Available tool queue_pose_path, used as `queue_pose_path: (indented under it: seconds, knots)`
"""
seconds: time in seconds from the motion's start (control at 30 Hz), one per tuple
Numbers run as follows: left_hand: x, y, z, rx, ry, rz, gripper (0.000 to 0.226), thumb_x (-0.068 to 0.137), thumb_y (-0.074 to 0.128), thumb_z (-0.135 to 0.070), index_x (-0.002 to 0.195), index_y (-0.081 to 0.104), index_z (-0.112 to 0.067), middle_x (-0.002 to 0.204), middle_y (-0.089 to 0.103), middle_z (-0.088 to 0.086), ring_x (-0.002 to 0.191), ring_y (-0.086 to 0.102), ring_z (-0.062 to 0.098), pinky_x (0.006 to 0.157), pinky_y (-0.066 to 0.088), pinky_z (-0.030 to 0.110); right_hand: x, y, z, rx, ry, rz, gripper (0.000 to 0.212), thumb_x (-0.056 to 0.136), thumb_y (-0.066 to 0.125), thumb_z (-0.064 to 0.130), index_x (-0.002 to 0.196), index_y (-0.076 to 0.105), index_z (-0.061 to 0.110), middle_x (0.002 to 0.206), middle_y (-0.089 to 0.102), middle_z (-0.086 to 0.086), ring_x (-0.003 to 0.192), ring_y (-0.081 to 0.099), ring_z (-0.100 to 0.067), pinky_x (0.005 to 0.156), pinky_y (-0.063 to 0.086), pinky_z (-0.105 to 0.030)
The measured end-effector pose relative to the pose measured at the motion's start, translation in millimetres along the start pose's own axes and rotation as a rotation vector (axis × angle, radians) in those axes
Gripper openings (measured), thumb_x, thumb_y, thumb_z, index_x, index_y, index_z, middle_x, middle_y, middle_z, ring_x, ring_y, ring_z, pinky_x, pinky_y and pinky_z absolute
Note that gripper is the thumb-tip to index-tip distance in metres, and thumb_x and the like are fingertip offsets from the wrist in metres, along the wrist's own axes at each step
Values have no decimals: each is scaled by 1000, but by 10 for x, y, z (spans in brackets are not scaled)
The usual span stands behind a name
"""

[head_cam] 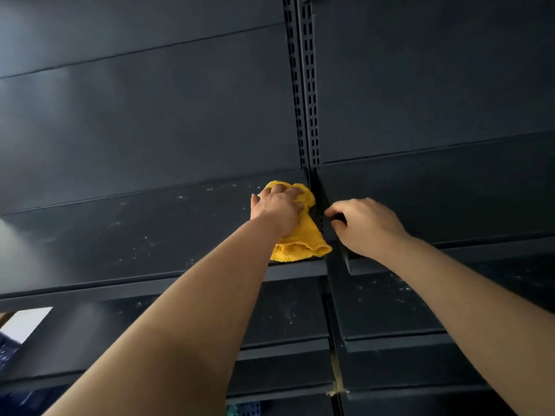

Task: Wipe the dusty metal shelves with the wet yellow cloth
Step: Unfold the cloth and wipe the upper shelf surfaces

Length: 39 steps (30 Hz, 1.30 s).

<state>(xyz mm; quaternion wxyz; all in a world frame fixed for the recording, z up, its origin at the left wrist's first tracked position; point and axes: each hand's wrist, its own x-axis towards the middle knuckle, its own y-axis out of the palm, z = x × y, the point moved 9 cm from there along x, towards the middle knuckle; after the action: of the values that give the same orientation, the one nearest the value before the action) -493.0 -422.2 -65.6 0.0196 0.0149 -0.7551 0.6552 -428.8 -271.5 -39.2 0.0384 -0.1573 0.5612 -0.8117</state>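
Observation:
My left hand (277,210) presses the yellow cloth (303,238) onto the right end of the dark metal shelf (126,235), close to the back panel. Its fingers curl over the top of the cloth, and the rest of the cloth hangs toward the shelf's front edge. The shelf surface to the left carries pale dust specks. My right hand (365,225) grips the left edge of the neighbouring shelf (465,199), beside the slotted upright (306,85), with curled fingers.
Lower dark shelves (390,304) with dust specks lie below on both sides. A dark back panel (150,115) rises behind the shelf. A pale floor patch (27,322) shows at the lower left, and a blue crate (247,409) sits at the bottom.

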Motion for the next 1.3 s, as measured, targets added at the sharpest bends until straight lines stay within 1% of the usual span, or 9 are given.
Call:
queue_pose_path:
  seconds: [0.13,0.33,0.4,0.53,0.7,0.97,1.13,1.23,1.3]
  knots:
    - [214,12,30,-18,48,-18,45,101,33,-42,146,32,-39,154,29,1,143,22,29,119,7,50,71,76,14,32,45,-19,31,95,50,26,122,63,32,120,66,7,109,60,-20,79,51,-32]
    - [444,28,86,-52,27,-22,46,101,32,-42,146,31,-39,153,30,4,142,23,29,119,8,52,192,207,144,43,34,-15,30,96,46,25,119,64,35,112,69,6,102,62,-22,74,49,-32]
    - [499,32,153,-62,14,-10,45,101,31,-42,146,30,-40,154,29,3,142,23,29,118,8,54,229,240,170,33,30,-13,33,99,42,24,125,59,34,115,68,3,105,62,-24,79,48,-34]
    - [549,3,483,-89,-96,-11,45,101,31,-42,146,31,-39,154,28,3,142,24,30,117,8,56,328,266,227,27,-7,-23,39,100,39,21,138,47,27,125,64,0,111,60,-23,85,50,-38]
    - [456,-65,935,-43,-229,-32,45,100,30,-44,145,33,-40,152,30,3,141,23,31,115,11,57,437,387,363,-36,-70,61,37,100,41,27,135,53,26,137,54,3,120,54,-21,92,45,-37]
    - [132,-226,1559,24,-381,-87,46,101,28,-46,146,32,-38,150,33,6,137,28,34,115,21,49,497,445,470,-188,-139,72,32,99,42,34,119,62,20,118,63,-1,102,61,-22,80,45,-33]
    - [30,-223,1545,-17,-437,-51,50,102,28,-44,150,26,-33,156,25,8,142,24,34,118,20,49,478,441,441,-124,-180,130,35,99,41,29,128,59,20,127,61,-1,113,58,-23,92,49,-37]
    - [43,-238,1425,-63,-470,5,59,99,31,-51,153,18,-30,159,18,7,144,19,35,118,17,48,499,405,360,-36,-167,160,37,99,43,26,134,55,25,134,58,1,119,55,-21,96,48,-34]
    - [100,-229,1233,-73,-425,28,62,98,35,-50,153,15,-29,160,16,5,145,18,35,118,15,47,506,400,329,-11,-146,163,36,99,44,25,133,55,27,133,59,1,118,56,-21,95,48,-33]
